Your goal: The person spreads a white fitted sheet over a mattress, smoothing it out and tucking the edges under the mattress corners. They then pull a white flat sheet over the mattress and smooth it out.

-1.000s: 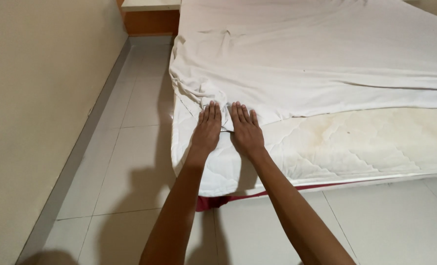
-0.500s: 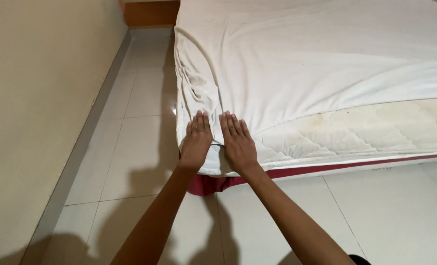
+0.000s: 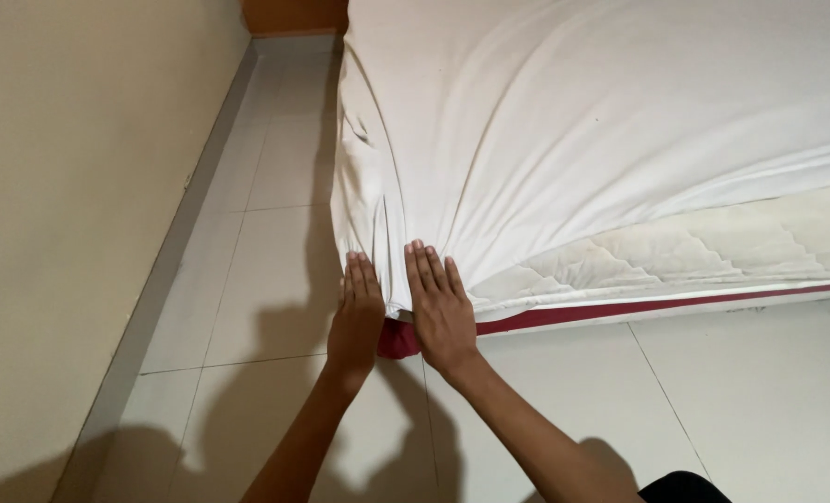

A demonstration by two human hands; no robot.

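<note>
White cotton sheet covers most of a mattress seen from above, with the near corner at the centre of the view. Both hands lie flat on that corner, fingers straight and close together, palms down, gripping nothing. The left hand presses against the side of the corner where the sheet hangs in folds toward the floor. The right hand rests just beside it on the front edge, where the sheet's hem meets the bare quilted mattress. The sheet pulls in taut creases toward the two hands. To the right, the cream quilted side of the mattress is uncovered. A dark red bed base shows as a strip under the mattress. Pale floor tiles run along a beige wall on the left.
</note>
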